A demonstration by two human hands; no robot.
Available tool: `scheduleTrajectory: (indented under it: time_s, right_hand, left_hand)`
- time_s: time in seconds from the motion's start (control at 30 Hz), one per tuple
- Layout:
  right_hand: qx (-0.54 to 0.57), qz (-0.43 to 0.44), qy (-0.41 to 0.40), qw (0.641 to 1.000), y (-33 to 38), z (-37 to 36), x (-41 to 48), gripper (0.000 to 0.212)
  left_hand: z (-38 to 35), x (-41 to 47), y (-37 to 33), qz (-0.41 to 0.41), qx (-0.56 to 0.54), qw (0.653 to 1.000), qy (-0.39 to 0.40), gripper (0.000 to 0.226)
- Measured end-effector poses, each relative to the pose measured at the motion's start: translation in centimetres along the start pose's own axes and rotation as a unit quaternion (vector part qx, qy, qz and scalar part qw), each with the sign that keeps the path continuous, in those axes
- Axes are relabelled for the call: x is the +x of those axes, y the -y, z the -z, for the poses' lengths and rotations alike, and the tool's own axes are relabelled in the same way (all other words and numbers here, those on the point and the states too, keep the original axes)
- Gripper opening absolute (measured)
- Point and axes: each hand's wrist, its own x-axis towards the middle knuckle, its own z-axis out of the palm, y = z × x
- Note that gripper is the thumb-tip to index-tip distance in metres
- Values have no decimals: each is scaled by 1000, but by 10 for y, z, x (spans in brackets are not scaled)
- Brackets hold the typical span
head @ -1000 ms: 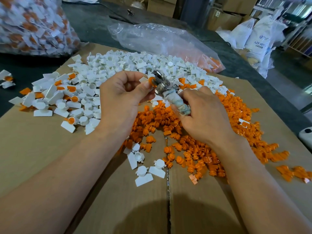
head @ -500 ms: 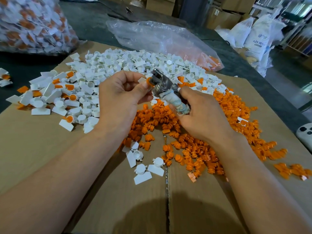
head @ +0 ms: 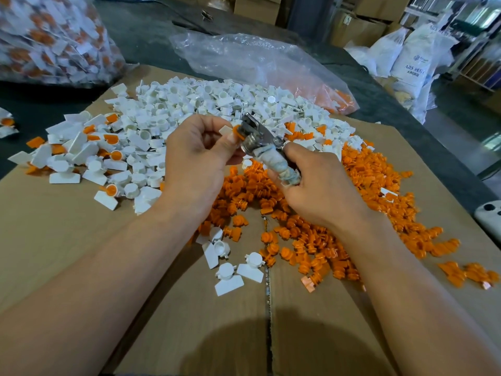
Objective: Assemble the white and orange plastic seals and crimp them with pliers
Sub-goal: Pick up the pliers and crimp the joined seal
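Showing the crimping step of seal assembly, seen from the head camera. The left hand point(head: 198, 158) pinches a small white-and-orange plastic seal point(head: 232, 130) between thumb and fingertips, its grip narrow and closed on the white tag end, so that the orange insert faces right toward the tool. The right hand point(head: 322, 194) wraps its grip round the grey tape-bound handles of the steel pliers point(head: 256, 135), whose long axis runs from the palm at lower right up and to the left, ending at the seal. The metal head touches the orange end of the seal; whether the jaws have fully closed on it cannot be told. The seal thus lies just left of the pliers' head, both hands raised above the flat brown cardboard sheet point(head: 67, 253) laid on the dark bench point(head: 141, 42). The next move, judged to be a squeeze by the right hand, turns on the seal sitting square in the jaws; the left hand is nearer and sets that alignment. Beyond the hands lies a heap of loose white plastic seal bodies point(head: 211, 101), and below and to the right a heap of loose orange plastic inserts point(head: 360, 183). A white woven sack point(head: 412, 58) at upper right bears print partly readable as "ABS RESIN"; its smaller print is illegible. No writing is legible on the pliers or seals.
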Motion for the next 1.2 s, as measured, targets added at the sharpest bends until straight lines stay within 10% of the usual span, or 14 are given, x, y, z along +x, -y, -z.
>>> scheduleTrajectory:
  time_s: [0.83,1.2]
  right_hand:
    - [-39,5,-21,999,2,-5,0,15]
    - [-116,-77,-66,988,-26,-1,6,45]
  left_hand:
    - [2,-1,-5,19,0,1000,-5,20]
    - [20,20,-10,156,-292,933,-137,13]
